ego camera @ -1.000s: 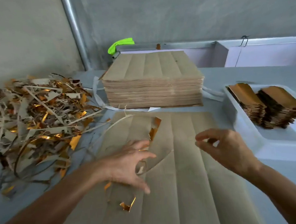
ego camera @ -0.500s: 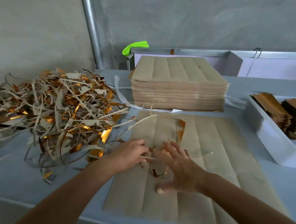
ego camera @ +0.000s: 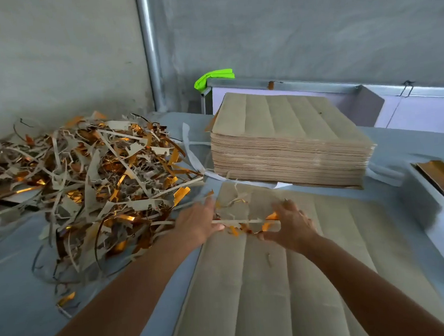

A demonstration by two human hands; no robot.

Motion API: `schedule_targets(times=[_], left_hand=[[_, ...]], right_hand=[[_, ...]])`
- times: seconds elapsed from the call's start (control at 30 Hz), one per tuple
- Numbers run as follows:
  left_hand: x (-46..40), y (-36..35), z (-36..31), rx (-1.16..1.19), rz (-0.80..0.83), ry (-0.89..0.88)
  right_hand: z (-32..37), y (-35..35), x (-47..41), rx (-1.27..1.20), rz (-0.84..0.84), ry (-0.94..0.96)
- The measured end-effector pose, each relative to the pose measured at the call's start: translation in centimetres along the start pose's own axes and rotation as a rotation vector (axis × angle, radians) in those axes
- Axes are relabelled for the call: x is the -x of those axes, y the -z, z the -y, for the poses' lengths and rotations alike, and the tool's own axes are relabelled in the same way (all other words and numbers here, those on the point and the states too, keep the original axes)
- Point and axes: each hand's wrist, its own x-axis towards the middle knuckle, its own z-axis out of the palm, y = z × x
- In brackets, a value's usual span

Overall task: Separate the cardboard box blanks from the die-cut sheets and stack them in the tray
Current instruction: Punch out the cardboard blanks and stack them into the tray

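Here the left hand (ego camera: 197,222) and right hand (ego camera: 291,222) each pinch an end of the scrap strip (ego camera: 241,221), its length running between them across the die-cut sheet (ego camera: 287,280); the tray (ego camera: 437,222) sits beyond the right hand.

A pale blue table (ego camera: 21,304) carries a tangled heap of scrap (ego camera: 86,181) (grey and gold strips) at left, a tall stack of sheets (ego camera: 290,148) at the back, one flat sheet (ego camera: 288,293) in front of it, and a white tray (ego camera: 442,222) at right.
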Motion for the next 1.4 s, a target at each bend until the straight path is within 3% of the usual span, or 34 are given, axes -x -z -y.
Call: schedule_targets(times=[0.1,0.2,0.4,0.53,0.63,0.73,0.8,0.83,0.87,0.93,0.97,1.0,1.03,1.1,1.13,1.27,1.4], left_hand=[[-0.5,0.7,0.7,-0.088,-0.094,0.064],[-0.7,2.5,2.9,0.004,-0.265,0.274],[-1.0,6.1,9.6,0.078,-0.588,0.527],[-0.2,5.5,11.7,-0.139,-0.460,0.463],[0.1,4.1,11.3,-0.238,-0.386,0.217],[0.8,3.7,10.6,0.038,-0.434,-0.095],[0.9,3.6,10.0,0.380,-0.346,-0.173],[0.9,3.6,9.9,0.431,-0.267,-0.184],[0.7,3.4,10.0,0.388,-0.173,-0.180],[0.4,3.1,11.1,0.290,0.020,-0.118],[0.3,3.0,11.9,0.282,0.075,-0.084],[0.2,2.8,12.6,0.296,0.100,-0.065],[0.0,2.6,13.4,0.320,0.105,-0.054],[-0.2,2.1,14.3,0.330,0.099,-0.036],[-0.2,1.7,14.6,0.258,0.099,-0.041],[-0.1,0.5,14.9,-0.306,0.047,-0.026],[0.4,1.3,12.7,-0.443,-0.141,-0.036]], right_hand=[[2.2,-0.7,-0.8,-0.124,-0.061,0.069],[5.5,-0.8,-1.5,-0.255,-0.053,0.150],[13.6,-2.6,-2.4,-0.279,-0.120,0.378],[18.8,-5.8,-3.0,-0.256,0.013,0.471],[21.3,-7.8,-3.6,-0.217,0.150,0.439],[22.1,-9.1,-4.0,-0.020,0.202,0.447],[25.1,-8.6,-3.4,0.138,0.095,0.214],[24.3,-7.9,-3.2,-0.053,0.332,0.144],[25.1,-8.4,-4.1,-0.064,0.281,0.111],[26.2,-8.5,-4.5,-0.026,0.384,0.133],[25.2,-8.9,-4.7,0.078,0.364,0.249],[24.2,-9.4,-3.5,0.362,0.137,0.359],[25.3,-8.4,-2.1,0.406,0.113,0.432],[22.4,-6.2,-0.5,0.251,0.237,0.701],[21.0,-5.4,0.3,0.205,0.218,0.729],[15.6,-3.6,3.0,0.116,0.206,0.607],[7.5,-2.1,6.3,0.086,0.087,0.398]])
